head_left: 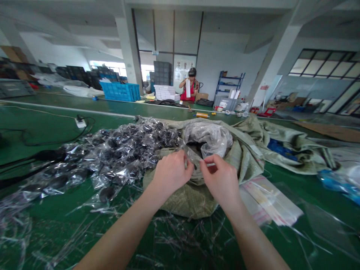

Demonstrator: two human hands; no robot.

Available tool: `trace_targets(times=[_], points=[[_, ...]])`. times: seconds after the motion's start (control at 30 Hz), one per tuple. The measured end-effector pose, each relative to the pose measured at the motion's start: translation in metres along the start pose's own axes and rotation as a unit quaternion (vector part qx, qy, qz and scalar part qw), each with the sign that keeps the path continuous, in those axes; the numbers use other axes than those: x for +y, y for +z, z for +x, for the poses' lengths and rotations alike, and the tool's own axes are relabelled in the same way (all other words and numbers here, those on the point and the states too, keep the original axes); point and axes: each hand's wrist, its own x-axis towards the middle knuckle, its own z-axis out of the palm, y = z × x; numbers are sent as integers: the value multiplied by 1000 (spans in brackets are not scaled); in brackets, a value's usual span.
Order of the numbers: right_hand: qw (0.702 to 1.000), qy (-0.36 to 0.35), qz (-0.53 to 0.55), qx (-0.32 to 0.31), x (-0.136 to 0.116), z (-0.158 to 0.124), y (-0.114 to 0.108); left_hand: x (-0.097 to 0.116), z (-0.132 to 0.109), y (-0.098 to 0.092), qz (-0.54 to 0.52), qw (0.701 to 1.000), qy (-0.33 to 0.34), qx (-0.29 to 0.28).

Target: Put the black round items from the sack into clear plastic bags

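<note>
My left hand [172, 171] and my right hand [221, 179] meet over a grey-green woven sack [194, 195] on the green floor. Both pinch a small clear plastic bag [198, 160] held between them; its contents are hard to make out. Just beyond my fingers the sack's mouth holds a big crumpled clear plastic liner [209, 137] with dark items inside. To the left spreads a heap of black parts sealed in clear bags [118, 150].
A stack of flat clear bags with red print [270, 200] lies right of the sack. Loose plastic strips [174, 236] litter the floor near me. A power strip and cables [80, 122] lie far left. A person in red [191, 88] works at the back beside blue crates [120, 91].
</note>
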Motion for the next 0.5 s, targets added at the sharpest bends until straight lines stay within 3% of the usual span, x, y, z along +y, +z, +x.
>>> trace_targets(times=[0.13, 0.27, 0.5], points=[[999, -14, -28, 21, -2, -2, 1, 2, 0, 1, 0, 1000, -2, -3], [997, -26, -61, 29, -4, -4, 1, 1, 0, -1, -64, 997, 34, -20], [993, -65, -80, 62, -14, -7, -7, 5, -11, -11, -54, 997, 49, 13]])
